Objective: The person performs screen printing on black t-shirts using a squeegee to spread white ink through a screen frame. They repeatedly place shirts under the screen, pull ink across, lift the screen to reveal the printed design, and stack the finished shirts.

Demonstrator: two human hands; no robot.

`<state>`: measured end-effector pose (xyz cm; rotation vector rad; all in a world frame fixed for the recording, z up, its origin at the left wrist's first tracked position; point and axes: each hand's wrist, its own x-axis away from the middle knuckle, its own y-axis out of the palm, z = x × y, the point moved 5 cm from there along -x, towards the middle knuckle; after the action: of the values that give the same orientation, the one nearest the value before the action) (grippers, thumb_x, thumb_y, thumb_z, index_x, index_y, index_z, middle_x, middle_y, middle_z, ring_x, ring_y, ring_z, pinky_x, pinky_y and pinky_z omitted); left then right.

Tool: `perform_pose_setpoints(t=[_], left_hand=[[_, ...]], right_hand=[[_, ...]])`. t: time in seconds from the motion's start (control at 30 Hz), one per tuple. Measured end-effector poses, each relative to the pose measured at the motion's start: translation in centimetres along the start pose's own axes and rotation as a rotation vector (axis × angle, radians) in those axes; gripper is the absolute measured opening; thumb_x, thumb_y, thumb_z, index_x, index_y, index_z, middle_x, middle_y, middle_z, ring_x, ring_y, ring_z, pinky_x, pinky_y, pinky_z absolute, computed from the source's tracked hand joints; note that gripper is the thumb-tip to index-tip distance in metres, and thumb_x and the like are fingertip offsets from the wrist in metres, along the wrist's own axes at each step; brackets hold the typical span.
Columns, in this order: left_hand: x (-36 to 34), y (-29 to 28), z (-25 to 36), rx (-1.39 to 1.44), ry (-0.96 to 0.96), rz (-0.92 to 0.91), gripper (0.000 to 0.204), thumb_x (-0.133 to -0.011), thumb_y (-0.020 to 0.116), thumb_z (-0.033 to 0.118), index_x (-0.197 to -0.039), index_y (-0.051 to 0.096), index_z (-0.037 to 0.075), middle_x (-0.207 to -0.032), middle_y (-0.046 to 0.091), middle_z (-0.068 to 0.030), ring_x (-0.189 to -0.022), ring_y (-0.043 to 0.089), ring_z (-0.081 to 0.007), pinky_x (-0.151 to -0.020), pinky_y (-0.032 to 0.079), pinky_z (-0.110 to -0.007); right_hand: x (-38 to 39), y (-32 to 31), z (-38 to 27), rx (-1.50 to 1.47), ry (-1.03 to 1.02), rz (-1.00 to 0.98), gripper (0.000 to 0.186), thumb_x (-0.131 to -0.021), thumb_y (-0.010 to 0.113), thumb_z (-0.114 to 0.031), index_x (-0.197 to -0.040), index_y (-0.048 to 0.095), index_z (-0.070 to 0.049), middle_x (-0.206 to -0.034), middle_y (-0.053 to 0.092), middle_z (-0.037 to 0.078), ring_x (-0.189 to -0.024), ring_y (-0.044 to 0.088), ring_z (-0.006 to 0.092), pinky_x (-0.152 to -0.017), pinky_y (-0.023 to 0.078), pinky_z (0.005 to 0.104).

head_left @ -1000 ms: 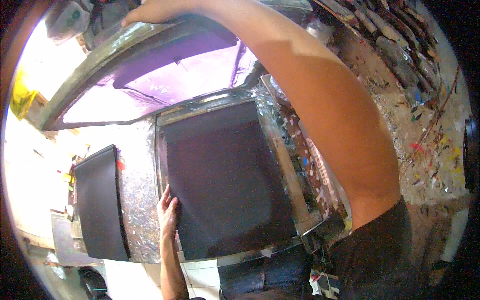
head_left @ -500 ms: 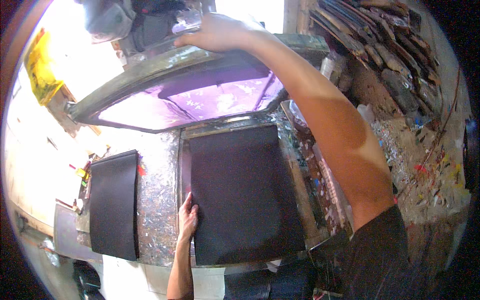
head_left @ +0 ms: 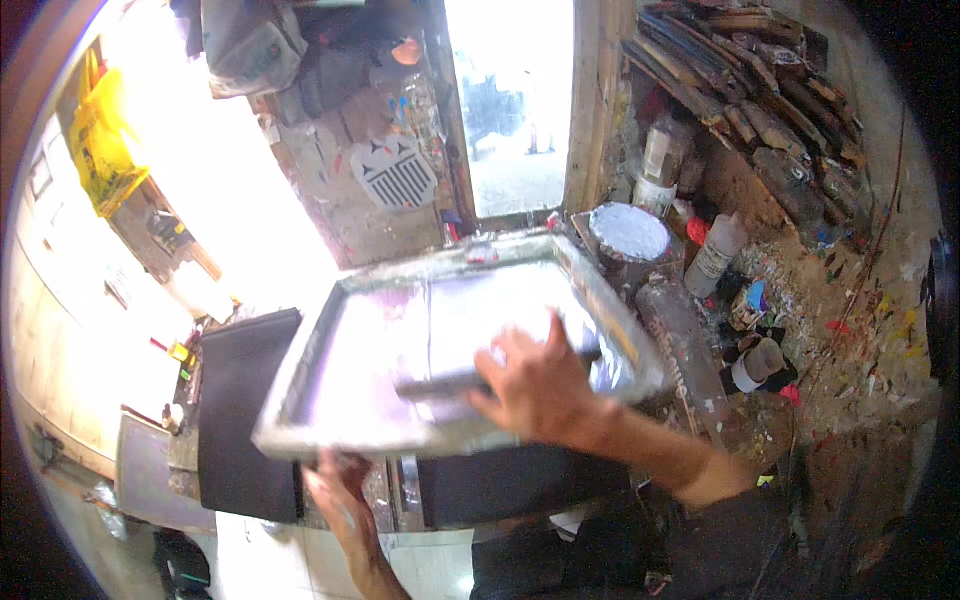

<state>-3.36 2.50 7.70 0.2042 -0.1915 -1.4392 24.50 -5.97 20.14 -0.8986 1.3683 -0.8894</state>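
Note:
A screen frame point(head_left: 283, 420) with pale purple mesh is lowered, blurred, over the dark sheet point(head_left: 525, 485). My right hand point(head_left: 530, 385) is on a dark bar point(head_left: 425, 385), seemingly a squeegee, across the mesh, fingers bent around it. My left hand point(head_left: 340, 490) is at the frame's lower left edge; its fingertips are partly hidden there, and whether they grip it cannot be told. A stack of black sheets point(head_left: 245, 400) lies left of the frame.
Behind are a bright doorway point(head_left: 505, 100), a yellow bag point(head_left: 105, 140) and white bags point(head_left: 250, 50). At the right stand a tub with white lid point(head_left: 630, 232), bottles point(head_left: 712, 258), cups point(head_left: 755, 365) and piled dark boards point(head_left: 760, 115) along a paint-spattered surface.
The frame has swung down over the dark sheet. My right hand has come down from its top edge to the bar on the mesh. My left hand is now at the frame's near edge.

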Motion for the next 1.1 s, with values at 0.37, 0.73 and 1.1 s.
perform_pose_setpoints(t=[0.37,0.73,1.1], left_hand=[[0.9,-6.6,-10.4,-0.533,-0.212,-0.159,0.05,-0.092,0.073,0.036,-0.107,0.047,-0.005,-0.087,0.063,-0.0147,-0.066,0.065,-0.0193,-0.055,0.056,-0.033],[-0.3,-9.3,-12.2,-0.737,-0.265,-0.123,0.05,-0.09,0.076,0.034,-0.106,0.048,-0.004,-0.087,0.064,-0.0141,-0.063,0.066,-0.0211,-0.055,0.057,-0.036],[1.2,-6.6,-10.3,-0.387,-0.446,-0.063,0.034,-0.096,0.068,0.019,-0.108,0.044,-0.002,-0.08,0.066,-0.0162,-0.06,0.066,-0.0216,-0.051,0.056,-0.031]], right_hand=[[8.9,11.2,-0.6,-0.043,-0.197,0.028,0.011,-0.08,0.064,-0.019,-0.09,0.063,-0.016,-0.065,0.062,0.001,-0.061,0.068,0.0201,-0.066,0.05,0.0389],[-15.3,21.2,16.2,-0.044,0.051,-0.148,0.046,-0.085,0.073,-0.046,-0.1,0.061,-0.004,-0.083,0.072,0.016,-0.079,0.071,0.0384,-0.074,0.054,0.0492],[-3.3,17.3,7.7,-0.09,0.057,-0.212,0.038,-0.085,0.074,-0.043,-0.088,0.058,-0.009,-0.07,0.068,0.011,-0.063,0.071,0.0308,-0.058,0.054,0.0429]])
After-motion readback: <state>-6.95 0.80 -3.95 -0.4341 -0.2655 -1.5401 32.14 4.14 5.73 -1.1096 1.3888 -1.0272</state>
